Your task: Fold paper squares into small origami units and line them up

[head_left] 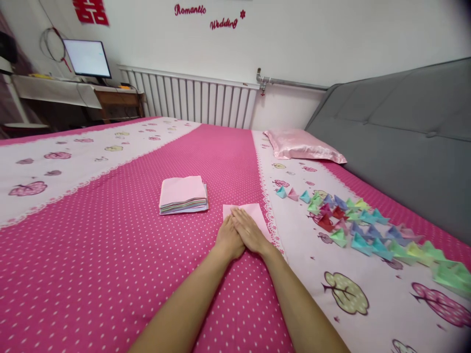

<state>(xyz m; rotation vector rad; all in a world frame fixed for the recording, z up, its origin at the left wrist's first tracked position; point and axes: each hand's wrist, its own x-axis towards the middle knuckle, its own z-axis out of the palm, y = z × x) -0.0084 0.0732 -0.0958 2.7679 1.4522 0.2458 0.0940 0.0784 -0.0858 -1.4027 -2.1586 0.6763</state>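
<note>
A pink square of paper [262,215] lies flat on the bed, partly covered by both hands. My left hand [228,239] rests on its left side, fingers stretched forward and some of them hidden. Against it and partly over its fingers lies my right hand [253,232], flat with straight fingers held close together. Neither hand appears to grip anything. To the left of the hands sits a stack of coloured square paper [183,190], with a pink sheet on top.
Several folded paper boats [371,245] in mixed colours stand in rows on the right. A pink pillow [303,145] lies near the grey headboard [401,108]. Beyond the dotted bedspread [110,260] are a radiator [191,95] and a desk with a monitor [87,58].
</note>
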